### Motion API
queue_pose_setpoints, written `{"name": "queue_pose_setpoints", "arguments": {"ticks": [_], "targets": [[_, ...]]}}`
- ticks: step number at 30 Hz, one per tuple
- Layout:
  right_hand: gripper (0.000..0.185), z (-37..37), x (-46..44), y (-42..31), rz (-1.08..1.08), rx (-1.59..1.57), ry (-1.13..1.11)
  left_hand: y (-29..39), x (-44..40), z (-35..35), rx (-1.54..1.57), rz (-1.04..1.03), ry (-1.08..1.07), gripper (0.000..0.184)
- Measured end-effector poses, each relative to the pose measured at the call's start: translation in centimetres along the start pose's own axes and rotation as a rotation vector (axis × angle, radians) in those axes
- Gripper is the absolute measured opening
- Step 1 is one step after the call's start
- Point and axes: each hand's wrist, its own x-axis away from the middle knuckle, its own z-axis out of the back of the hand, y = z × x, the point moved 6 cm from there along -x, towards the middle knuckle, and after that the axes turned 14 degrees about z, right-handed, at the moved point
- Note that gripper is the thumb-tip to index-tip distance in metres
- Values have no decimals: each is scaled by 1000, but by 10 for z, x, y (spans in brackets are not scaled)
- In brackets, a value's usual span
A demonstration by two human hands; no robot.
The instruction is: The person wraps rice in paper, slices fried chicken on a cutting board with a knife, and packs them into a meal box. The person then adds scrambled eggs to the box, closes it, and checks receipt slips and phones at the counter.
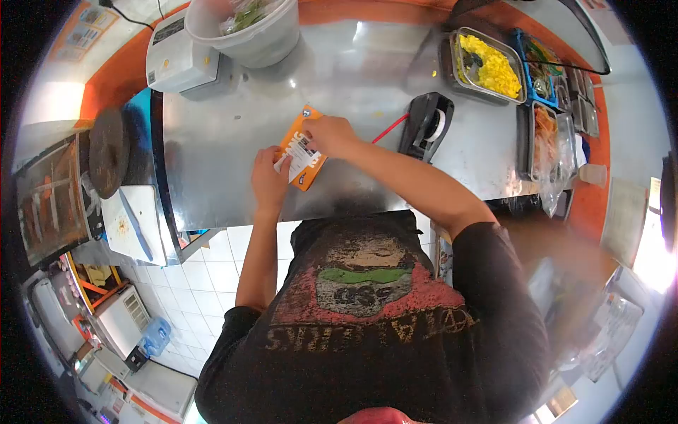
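An orange printed packet point(311, 173), flat or box-like, lies on the steel counter in front of me. On top of it is a small white printed slip point(295, 157), which looks like a receipt or label. My left hand point(270, 173) is closed at the slip's lower left edge, thumb and fingers pressed on it. My right hand point(329, 136) has its fingers bent together at the slip's upper right, over the packet; what exactly they pinch is partly hidden. Right of the packet sits a black tape dispenser point(424, 134), with a thin red stick point(390, 128) beside it.
A white bucket point(265, 46) and a white printer-like machine point(182, 56) stand at the back left. At the back right are a tray of yellow food point(524, 88) and several other containers. A knife point(135, 222) lies on a white cutting board point(113, 240) to the left.
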Motion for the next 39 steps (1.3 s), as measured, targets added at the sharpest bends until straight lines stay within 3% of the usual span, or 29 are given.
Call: {"name": "queue_pose_setpoints", "arguments": {"ticks": [1,3,4,6,8,10,13,16,18,19,21,24,25,27,29,31,33,35,37,39], "targets": [[33,3,-3,-2,7,-6,-6,-8,-1,-2,-6,10,3,27],[40,10,-5,4,-51,133,-55,-40,-9,-4,319,200,-186,26],[41,10,-4,8,4,83,-16,-51,-14,6,282,218,-163,26],[44,11,7,18,32,-21,79,-73,-17,8,551,363,-357,26],[46,9,14,21,-4,-62,129,-95,-19,12,584,390,-378,28],[50,11,23,24,13,-79,315,-100,-21,8,640,413,-417,30],[50,6,25,29,80,-181,408,-96,-31,20,804,495,-311,31],[47,2,26,38,71,-350,384,-57,-37,24,680,390,-289,41],[45,3,28,45,89,-372,413,-1,-28,15,26,-185,-212,72],[44,4,31,45,118,-397,439,10,-20,4,25,-194,-220,72],[42,3,42,53,48,-488,470,23,0,-19,-246,-183,-242,106],[38,15,78,55,-68,-475,654,15,-2,-35,-179,-214,-233,118],[36,17,102,50,-128,-381,777,21,0,-33,-175,-253,-250,118],[33,0,151,50,-245,-409,847,25,3,-32,-108,-140,-329,115],[30,-24,207,38,-333,-554,947,35,21,-38,-140,-353,-365,116],[29,-49,265,22,-421,-688,937,66,54,-36,-143,-391,-555,119],[27,-60,337,3,-451,-759,978,100,93,-52,-29,-320,-908,124],[25,-80,416,-8,-575,-643,1008,125,148,-79,64,-287,-1213,129],[25,-88,498,-27,-634,-602,1160,166,204,-106,-18,-396,-1319,133],[24,-123,576,-45,-920,-659,1372,200,264,-134,-99,-635,-1374,129]]}}
